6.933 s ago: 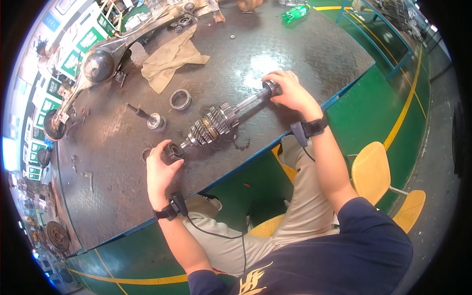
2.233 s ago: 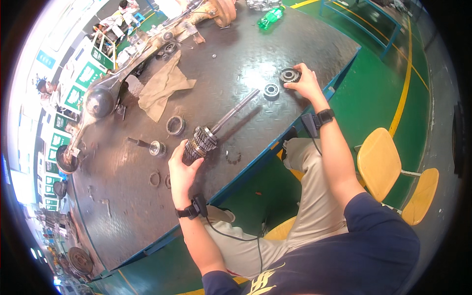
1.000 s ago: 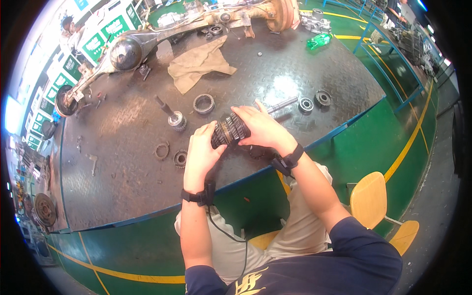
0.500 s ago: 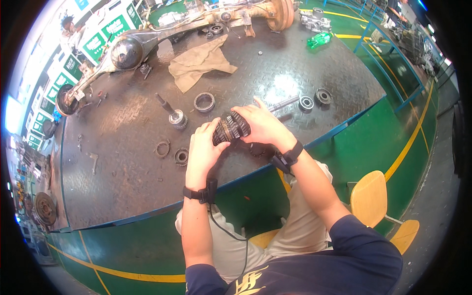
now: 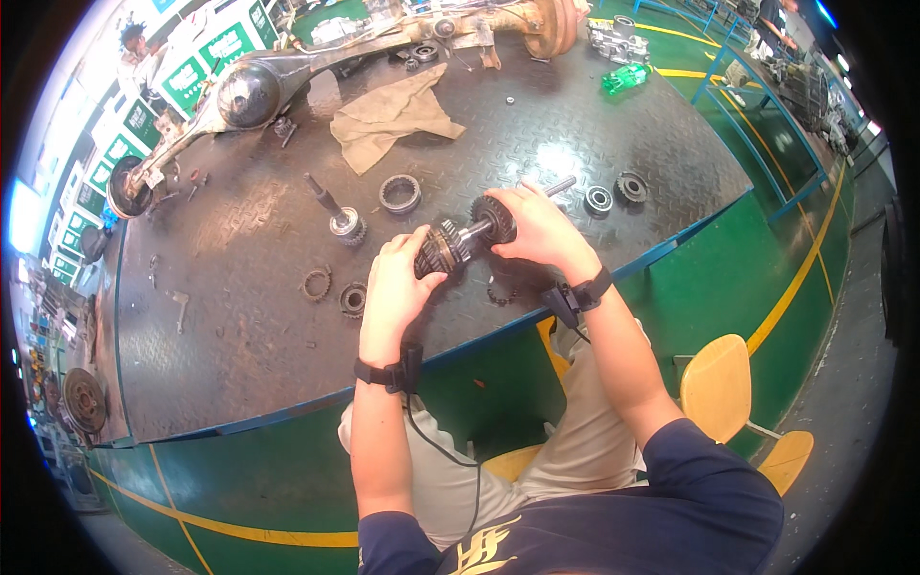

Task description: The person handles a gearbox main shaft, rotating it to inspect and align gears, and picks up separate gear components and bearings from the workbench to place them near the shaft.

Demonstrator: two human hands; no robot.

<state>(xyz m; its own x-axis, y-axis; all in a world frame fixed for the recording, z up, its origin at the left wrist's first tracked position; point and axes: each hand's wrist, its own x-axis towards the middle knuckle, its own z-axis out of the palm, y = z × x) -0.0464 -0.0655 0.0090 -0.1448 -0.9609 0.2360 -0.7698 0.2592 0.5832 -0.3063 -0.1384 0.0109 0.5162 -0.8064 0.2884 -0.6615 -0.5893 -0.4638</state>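
Note:
My left hand (image 5: 391, 292) is wrapped round a cluster of dark gears with a brass-coloured ring (image 5: 442, 249) on a metal shaft (image 5: 472, 231). My right hand (image 5: 544, 230) grips a single dark gear (image 5: 493, 218) farther along that shaft, and bare metal shows between it and the cluster. Past my right hand the shaft's thin end sticks out to the upper right. Close to my left hand lie a toothed ring (image 5: 317, 284) and a small gear (image 5: 353, 300). Below my right hand is a thin toothed ring (image 5: 500, 291).
Behind my hands stand a gear with an upright shaft (image 5: 347, 227) and a ring gear (image 5: 400, 195). A bearing (image 5: 598, 200) and another gear (image 5: 631, 188) lie to the right. Farther back are a brown cloth (image 5: 393, 120), a long axle housing (image 5: 249, 93) and a green bottle (image 5: 626, 78).
My right hand has moved right along the shaft with the single gear, away from the gear cluster. Bare shaft now shows between them. My left hand stays on the cluster.

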